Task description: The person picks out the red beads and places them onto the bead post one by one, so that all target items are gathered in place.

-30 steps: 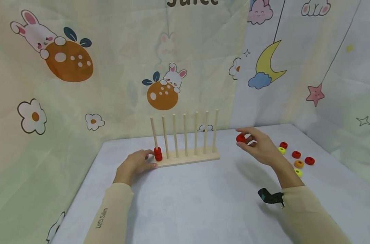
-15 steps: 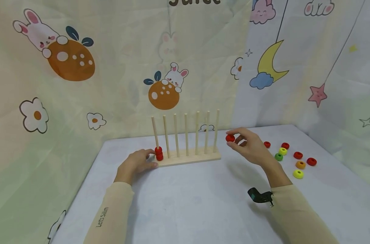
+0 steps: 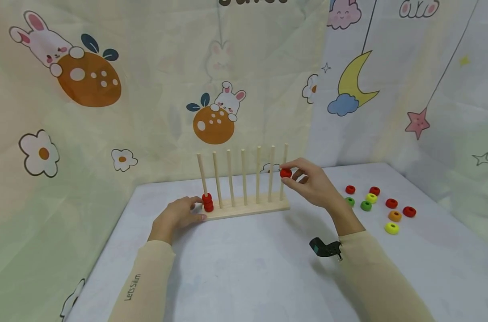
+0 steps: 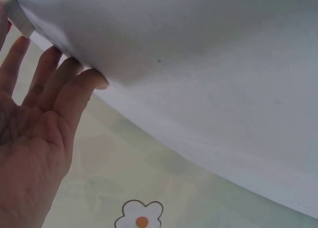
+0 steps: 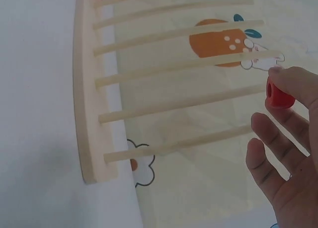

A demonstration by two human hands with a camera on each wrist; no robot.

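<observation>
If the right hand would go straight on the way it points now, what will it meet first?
Most likely the rightmost peg: in the head view, the red bead in the right hand overlaps it. Depth is unclear, so the hand may pass in front of it.

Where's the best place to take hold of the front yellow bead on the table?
Pinch the yellow bead by its left and right outer sides, coming down from above. It lies flat, hole facing up, and both those sides look free, while the orange bead sits close behind it. The right hand would probably need to release its red bead first.
</observation>
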